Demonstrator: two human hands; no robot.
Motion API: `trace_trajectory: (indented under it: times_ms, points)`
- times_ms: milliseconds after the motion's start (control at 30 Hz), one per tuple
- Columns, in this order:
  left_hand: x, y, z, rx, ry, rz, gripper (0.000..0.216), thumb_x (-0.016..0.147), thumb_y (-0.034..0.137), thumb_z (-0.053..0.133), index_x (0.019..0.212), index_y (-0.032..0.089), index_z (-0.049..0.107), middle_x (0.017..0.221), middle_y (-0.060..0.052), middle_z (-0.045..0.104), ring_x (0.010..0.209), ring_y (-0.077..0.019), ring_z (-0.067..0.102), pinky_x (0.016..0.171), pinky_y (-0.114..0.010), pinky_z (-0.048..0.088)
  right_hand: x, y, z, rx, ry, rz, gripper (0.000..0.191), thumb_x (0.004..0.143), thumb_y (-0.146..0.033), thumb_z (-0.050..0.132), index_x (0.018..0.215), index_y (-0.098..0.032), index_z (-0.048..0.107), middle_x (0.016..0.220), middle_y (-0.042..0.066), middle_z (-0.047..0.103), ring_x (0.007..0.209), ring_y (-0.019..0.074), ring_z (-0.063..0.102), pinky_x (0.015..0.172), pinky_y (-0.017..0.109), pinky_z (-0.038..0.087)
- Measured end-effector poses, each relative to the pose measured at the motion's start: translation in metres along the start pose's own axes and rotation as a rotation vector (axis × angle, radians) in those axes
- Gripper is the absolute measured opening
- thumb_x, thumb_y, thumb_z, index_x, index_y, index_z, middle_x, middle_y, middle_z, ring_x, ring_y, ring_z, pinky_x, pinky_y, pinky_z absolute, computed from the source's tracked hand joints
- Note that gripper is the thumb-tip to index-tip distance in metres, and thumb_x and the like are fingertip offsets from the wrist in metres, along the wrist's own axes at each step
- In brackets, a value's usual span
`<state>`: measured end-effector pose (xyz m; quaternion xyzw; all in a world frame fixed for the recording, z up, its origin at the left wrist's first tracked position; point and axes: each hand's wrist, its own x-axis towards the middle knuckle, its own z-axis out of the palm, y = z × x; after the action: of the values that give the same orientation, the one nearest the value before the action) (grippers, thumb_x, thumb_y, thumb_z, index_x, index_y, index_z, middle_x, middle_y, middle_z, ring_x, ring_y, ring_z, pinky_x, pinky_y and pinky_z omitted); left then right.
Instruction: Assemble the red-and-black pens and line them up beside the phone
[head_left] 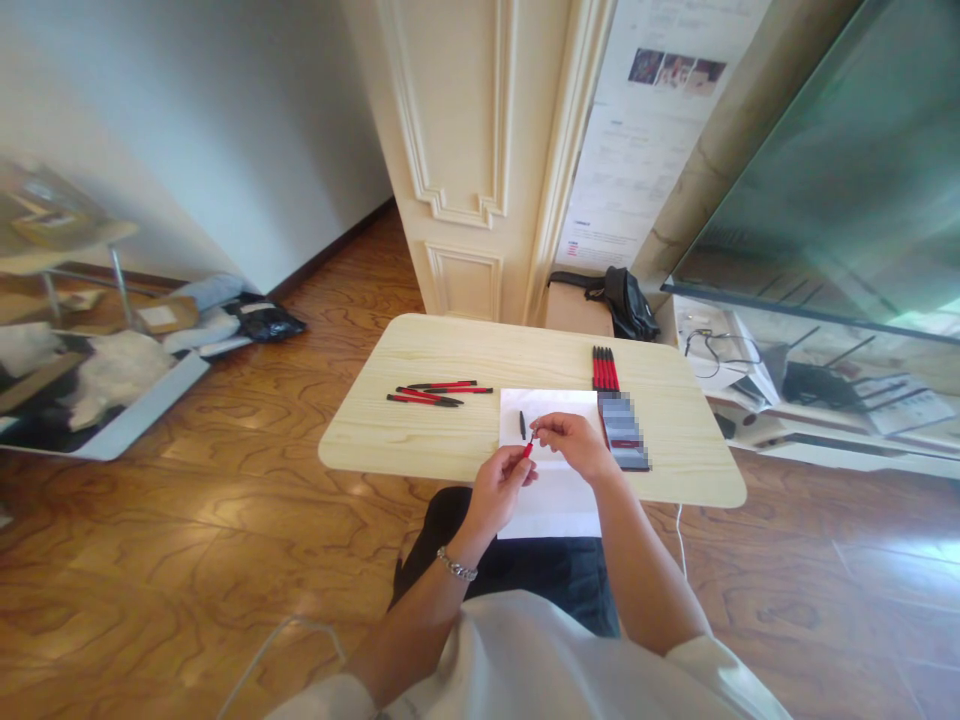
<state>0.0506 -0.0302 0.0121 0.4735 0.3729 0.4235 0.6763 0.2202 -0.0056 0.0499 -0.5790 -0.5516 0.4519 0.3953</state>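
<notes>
My left hand is closed round a red pen barrel, its end pointing up and away from me. Fingertips of my right hand pinch together at that end, on a small thin part too fine to make out. Both hands are over a sheet of white paper. A short black pen piece lies on the paper, just beyond my left hand. Several red and black pens lie loosely on the table to the left. Further right, several more pens are lined up side by side.
The light wooden table has rounded corners. A pixelated flat object lies right of the paper. Behind the table are a black bag and a cream panel. Packages lie on the floor at left.
</notes>
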Motion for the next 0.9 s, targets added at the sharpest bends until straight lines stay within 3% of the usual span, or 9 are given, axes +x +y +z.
trace_trajectory:
  times_ms: [200, 333, 400, 500, 600, 667, 767, 900]
  points:
    - [0.000, 0.001, -0.005, 0.011, 0.024, 0.003, 0.036, 0.080, 0.042, 0.064, 0.103, 0.014, 0.059, 0.084, -0.007, 0.066, 0.074, -0.0167, 0.066, 0.069, -0.030, 0.052, 0.030, 0.003, 0.024, -0.641, 0.189, 0.188, 0.030, 0.082, -0.047, 0.055, 0.087, -0.021, 0.068, 0.090, 0.010, 0.069, 0.085, 0.0234, 0.062, 0.074, 0.033, 0.041]
    - [0.000, 0.002, -0.007, 0.008, 0.029, 0.004, 0.037, 0.080, 0.043, 0.064, 0.102, 0.014, 0.060, 0.084, -0.007, 0.067, 0.074, -0.0168, 0.066, 0.069, -0.029, 0.052, 0.041, 0.007, 0.036, -0.774, 0.192, 0.253, 0.028, 0.078, -0.046, 0.060, 0.088, -0.020, 0.067, 0.094, 0.013, 0.069, 0.088, 0.0271, 0.062, 0.072, 0.035, 0.041]
    - [0.000, 0.003, -0.008, -0.001, 0.039, 0.001, 0.038, 0.079, 0.044, 0.065, 0.102, 0.015, 0.060, 0.084, -0.007, 0.067, 0.074, -0.0167, 0.066, 0.069, -0.029, 0.052, 0.042, 0.010, 0.033, -0.675, 0.189, 0.230, 0.023, 0.078, -0.041, 0.059, 0.080, -0.020, 0.067, 0.085, 0.011, 0.069, 0.082, 0.0248, 0.062, 0.069, 0.033, 0.041]
    - [0.000, 0.003, -0.009, -0.007, 0.036, -0.013, 0.039, 0.078, 0.044, 0.066, 0.103, 0.015, 0.060, 0.084, -0.007, 0.067, 0.074, -0.0166, 0.066, 0.069, -0.029, 0.052, 0.039, 0.010, 0.019, -0.289, 0.204, 0.158, 0.024, 0.077, -0.041, 0.058, 0.076, -0.018, 0.065, 0.072, 0.007, 0.067, 0.068, 0.0185, 0.060, 0.061, 0.029, 0.041]
    - [0.002, 0.004, -0.007, -0.001, 0.018, -0.014, 0.038, 0.079, 0.043, 0.066, 0.102, 0.015, 0.059, 0.085, -0.007, 0.067, 0.074, -0.0164, 0.066, 0.068, -0.028, 0.051, 0.028, 0.001, 0.004, 0.199, 0.262, 0.051, 0.030, 0.076, -0.042, 0.061, 0.092, -0.017, 0.063, 0.080, 0.006, 0.068, 0.064, 0.0138, 0.058, 0.057, 0.025, 0.041]
    - [0.002, 0.004, -0.004, 0.003, 0.008, -0.006, 0.037, 0.079, 0.043, 0.065, 0.102, 0.015, 0.059, 0.085, -0.007, 0.066, 0.074, -0.0162, 0.066, 0.068, -0.028, 0.051, 0.019, -0.009, -0.004, 0.409, 0.292, -0.004, 0.035, 0.074, -0.043, 0.064, 0.098, -0.018, 0.062, 0.087, 0.007, 0.069, 0.065, 0.0124, 0.058, 0.057, 0.024, 0.042]
    - [0.003, 0.004, 0.001, 0.011, -0.009, 0.000, 0.036, 0.079, 0.043, 0.065, 0.102, 0.015, 0.060, 0.085, -0.007, 0.066, 0.074, -0.0161, 0.065, 0.068, -0.028, 0.051, 0.010, -0.023, -0.010, 0.501, 0.300, -0.030, 0.037, 0.072, -0.044, 0.068, 0.097, -0.018, 0.061, 0.088, 0.007, 0.069, 0.065, 0.0122, 0.058, 0.056, 0.024, 0.042]
    - [0.003, 0.005, 0.004, 0.028, -0.024, 0.000, 0.037, 0.080, 0.044, 0.064, 0.102, 0.015, 0.060, 0.085, -0.007, 0.066, 0.074, -0.0158, 0.065, 0.069, -0.029, 0.052, 0.006, -0.028, -0.009, 0.461, 0.308, -0.020, 0.037, 0.072, -0.045, 0.067, 0.096, -0.018, 0.061, 0.087, 0.008, 0.069, 0.065, 0.0133, 0.058, 0.054, 0.025, 0.041]
